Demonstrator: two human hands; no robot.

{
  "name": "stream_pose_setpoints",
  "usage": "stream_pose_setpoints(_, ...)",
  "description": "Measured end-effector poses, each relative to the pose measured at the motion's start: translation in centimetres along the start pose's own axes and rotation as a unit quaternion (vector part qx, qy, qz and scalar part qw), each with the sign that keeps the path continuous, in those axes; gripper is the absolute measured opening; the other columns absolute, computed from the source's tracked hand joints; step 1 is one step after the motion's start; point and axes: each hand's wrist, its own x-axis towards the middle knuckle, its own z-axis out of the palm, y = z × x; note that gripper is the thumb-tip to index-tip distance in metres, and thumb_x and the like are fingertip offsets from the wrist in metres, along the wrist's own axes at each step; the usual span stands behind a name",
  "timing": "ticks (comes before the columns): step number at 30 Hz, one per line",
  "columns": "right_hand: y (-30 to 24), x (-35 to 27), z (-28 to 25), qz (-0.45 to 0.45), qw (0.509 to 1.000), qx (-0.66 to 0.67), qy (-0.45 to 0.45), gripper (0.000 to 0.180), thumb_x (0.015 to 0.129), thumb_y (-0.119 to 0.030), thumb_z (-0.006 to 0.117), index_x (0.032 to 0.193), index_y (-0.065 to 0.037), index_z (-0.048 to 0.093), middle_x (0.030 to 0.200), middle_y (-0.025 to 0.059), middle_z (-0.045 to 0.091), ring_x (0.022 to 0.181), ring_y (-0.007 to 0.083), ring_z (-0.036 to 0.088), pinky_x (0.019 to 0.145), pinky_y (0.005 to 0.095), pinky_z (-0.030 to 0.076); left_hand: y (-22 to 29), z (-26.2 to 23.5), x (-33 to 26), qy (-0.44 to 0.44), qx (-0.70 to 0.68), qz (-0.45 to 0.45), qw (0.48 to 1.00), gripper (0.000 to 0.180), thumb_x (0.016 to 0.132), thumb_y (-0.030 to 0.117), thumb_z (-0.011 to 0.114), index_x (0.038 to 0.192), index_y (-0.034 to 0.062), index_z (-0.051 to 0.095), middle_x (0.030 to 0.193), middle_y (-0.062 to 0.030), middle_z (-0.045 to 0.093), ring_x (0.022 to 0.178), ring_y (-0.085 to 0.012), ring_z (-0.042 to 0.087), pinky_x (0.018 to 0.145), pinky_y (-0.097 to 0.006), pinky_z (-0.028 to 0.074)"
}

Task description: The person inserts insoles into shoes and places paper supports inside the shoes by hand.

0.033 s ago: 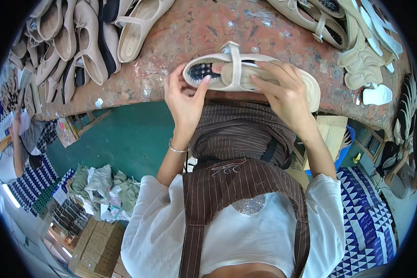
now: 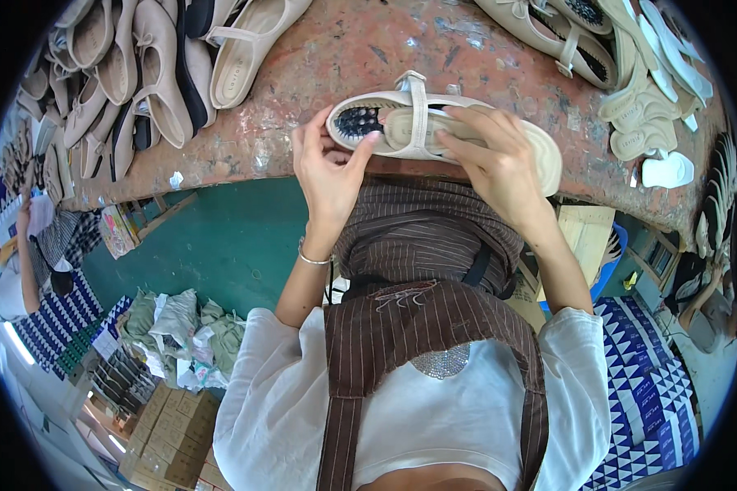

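A beige strap shoe (image 2: pixel 418 135) is held sideways at the table's near edge, opening upward. Its heel end is in my left hand (image 2: pixel 329 168), thumb on the near rim and fingers around the heel. My right hand (image 2: pixel 499 151) reaches over the front part, its fingers bent into the opening beyond the strap. A beige insole (image 2: pixel 400 129) lies partly inside the shoe under the strap, against those fingertips. Toward the heel, the dark, dotted inner bottom (image 2: pixel 359 122) is bare. My right fingertips are partly hidden, so how they grip the insole is unclear.
Finished-looking beige shoes (image 2: pixel 160 90) crowd the worn red table (image 2: pixel 327 65) at the left. At the right are more shoes (image 2: pixel 549 37), loose insoles (image 2: pixel 643 127) and a white piece (image 2: pixel 667 169). Cartons (image 2: pixel 172 425) and bagged goods (image 2: pixel 184 331) stand below left.
The insole sits slightly closer to the heel, covering more of the pinkish patch inside. My right fingers have shifted slightly left with it. My left hand keeps its hold.
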Motion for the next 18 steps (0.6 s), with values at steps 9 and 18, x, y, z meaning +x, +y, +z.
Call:
stream_pose_setpoints(9,-1.1,2.8,4.9,0.035,0.994,0.099,0.042,0.018,0.07,0.001,0.069,0.087,0.0,0.073,0.108,0.0137,0.067,0.1,0.0319,0.064,0.088,0.041,0.052,-0.7,-0.6,1.6,-0.039,-0.018,0.011,0.999,0.06,0.07,0.013,0.089,0.119,-0.0063,0.06,0.106,-0.0081,0.051,0.084,-0.015,0.065,0.067,-0.026,0.06)
stream_pose_setpoints(18,-1.3,3.5,6.2,0.042,0.996,0.081,-0.009,0.02,0.068,0.0,0.066,0.086,0.001,0.072,0.105,0.0133,0.065,0.099,0.0306,0.063,0.086,0.0386,0.053,-1.9,0.1,3.1,0.008,-0.029,-0.004,1.0,0.037,0.074,0.008,0.086,0.102,-0.0063,0.067,0.092,-0.006,0.061,0.072,-0.0093,0.064,0.058,-0.023,0.051)
